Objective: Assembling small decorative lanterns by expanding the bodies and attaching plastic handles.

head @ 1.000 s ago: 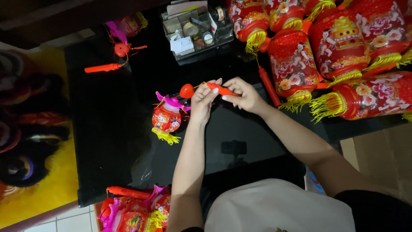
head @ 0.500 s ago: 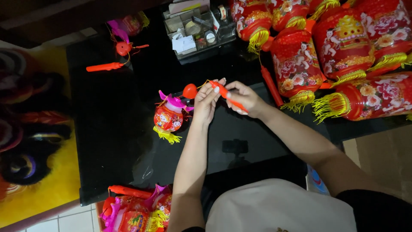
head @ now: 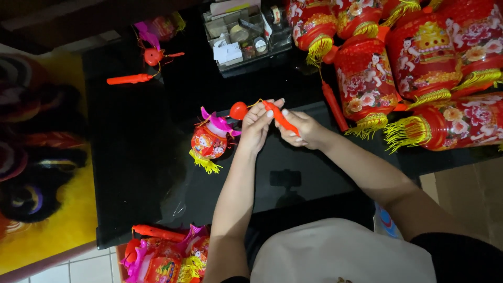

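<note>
Now | right hand point(head: 303, 128) grips orange stick point(head: 280, 116) above black table point(head: 131, 157) | left hand point(head: 258, 126) pinches its tip | small lantern point(head: 210, 140) just left | big red lanterns point(head: 419, 63), clear box point(head: 246, 36) behind

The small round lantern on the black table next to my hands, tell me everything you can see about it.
The small lantern is a round red-orange globe, seemingly of glossy plastic, with printed cartoon figures, pink petal-like trim on top and a yellow tassel fringe below. It lies tilted on the black table, just left of the left hand, apparently not touching it. A thin cord near its top runs toward the hands.
</note>
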